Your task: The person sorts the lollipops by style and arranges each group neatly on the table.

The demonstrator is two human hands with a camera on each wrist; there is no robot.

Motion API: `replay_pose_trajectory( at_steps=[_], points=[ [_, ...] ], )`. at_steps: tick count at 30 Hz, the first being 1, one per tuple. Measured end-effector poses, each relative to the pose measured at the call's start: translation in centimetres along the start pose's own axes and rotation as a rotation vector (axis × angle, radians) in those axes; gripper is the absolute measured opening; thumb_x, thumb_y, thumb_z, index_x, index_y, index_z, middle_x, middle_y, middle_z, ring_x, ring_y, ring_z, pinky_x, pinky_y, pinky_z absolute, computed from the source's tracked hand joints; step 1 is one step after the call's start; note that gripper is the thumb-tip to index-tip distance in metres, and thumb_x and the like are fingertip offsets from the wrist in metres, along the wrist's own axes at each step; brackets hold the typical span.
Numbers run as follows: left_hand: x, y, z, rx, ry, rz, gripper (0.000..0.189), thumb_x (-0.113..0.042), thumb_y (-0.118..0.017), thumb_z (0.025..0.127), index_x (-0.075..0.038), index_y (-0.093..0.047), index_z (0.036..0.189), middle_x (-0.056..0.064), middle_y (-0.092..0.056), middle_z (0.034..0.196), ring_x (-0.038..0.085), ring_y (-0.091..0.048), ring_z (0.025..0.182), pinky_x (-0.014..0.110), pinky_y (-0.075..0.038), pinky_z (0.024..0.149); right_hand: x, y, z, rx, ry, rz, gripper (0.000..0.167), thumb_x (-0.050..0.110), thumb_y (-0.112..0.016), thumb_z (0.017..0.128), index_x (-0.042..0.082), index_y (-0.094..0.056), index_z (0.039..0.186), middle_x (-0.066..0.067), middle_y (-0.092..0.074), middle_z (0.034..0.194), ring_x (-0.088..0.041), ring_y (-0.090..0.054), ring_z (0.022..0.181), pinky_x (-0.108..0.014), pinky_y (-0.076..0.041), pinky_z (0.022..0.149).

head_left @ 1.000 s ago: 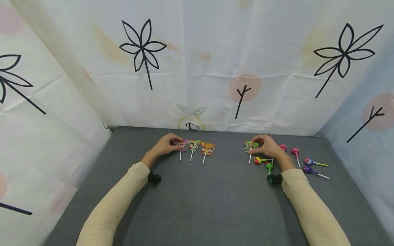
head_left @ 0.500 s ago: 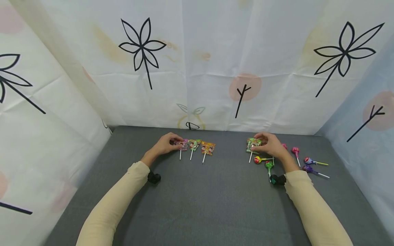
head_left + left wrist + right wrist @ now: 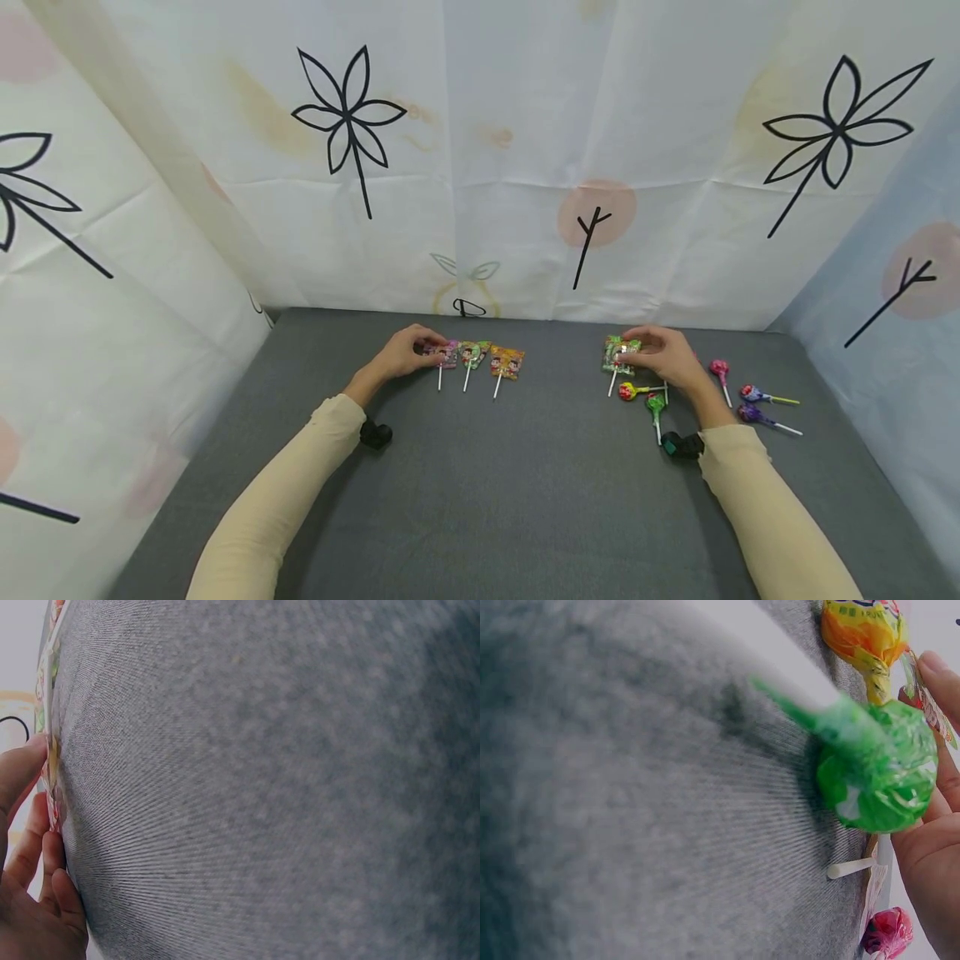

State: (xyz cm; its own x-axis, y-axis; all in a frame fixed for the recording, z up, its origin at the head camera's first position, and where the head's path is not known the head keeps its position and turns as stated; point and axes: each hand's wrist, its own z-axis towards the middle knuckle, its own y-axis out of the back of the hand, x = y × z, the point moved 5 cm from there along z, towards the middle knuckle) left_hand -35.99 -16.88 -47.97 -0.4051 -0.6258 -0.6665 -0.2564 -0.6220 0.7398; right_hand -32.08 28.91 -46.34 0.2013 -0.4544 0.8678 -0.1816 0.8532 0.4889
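My left hand [image 3: 402,353] pinches the edge of a flat pink-wrapped lollipop [image 3: 449,355], whose white stick points toward me. Thumb and fingertips meet at the wrapper in the left wrist view. To its right lie a green flat-packet lollipop [image 3: 472,353] and an orange one [image 3: 507,362]. Farther right, my right hand [image 3: 663,357] holds another green flat-packet lollipop [image 3: 612,355] between thumb and fingers, stick downward. Close below that hand are a yellow ball lollipop [image 3: 628,391] and a green ball lollipop [image 3: 656,403], which looms large in the right wrist view.
Right of my right forearm lie a pink ball lollipop [image 3: 720,369], a blue one [image 3: 751,392] and a purple one [image 3: 750,413]. A white stick [image 3: 849,868] shows beneath the right hand. The grey tabletop [image 3: 510,500] ends at a patterned curtain [image 3: 510,250].
My right hand has shifted a little to the right with the green flat-packet lollipop, which now tilts slightly. The left hand stays at the pink-wrapped lollipop.
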Motion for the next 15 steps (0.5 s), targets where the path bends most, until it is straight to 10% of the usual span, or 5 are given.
replay_pose_trajectory(
  at_steps=[15],
  points=[
    [-0.2, 0.1, -0.2, -0.015, -0.012, 0.002, 0.028, -0.015, -0.078, 0.093, -0.005, -0.074, 0.119, 0.014, -0.061, 0.116, 0.038, -0.059, 0.109, 0.055, -0.045, 0.093, 0.3, 0.1, -1.3, -0.03, 0.023, 0.272, 0.04, 0.002, -0.07, 0.097, -0.014, -0.056, 0.131, -0.017, -0.07, 0.107, -0.015, -0.067, 0.089, -0.031, -0.056, 0.07]
  ],
)
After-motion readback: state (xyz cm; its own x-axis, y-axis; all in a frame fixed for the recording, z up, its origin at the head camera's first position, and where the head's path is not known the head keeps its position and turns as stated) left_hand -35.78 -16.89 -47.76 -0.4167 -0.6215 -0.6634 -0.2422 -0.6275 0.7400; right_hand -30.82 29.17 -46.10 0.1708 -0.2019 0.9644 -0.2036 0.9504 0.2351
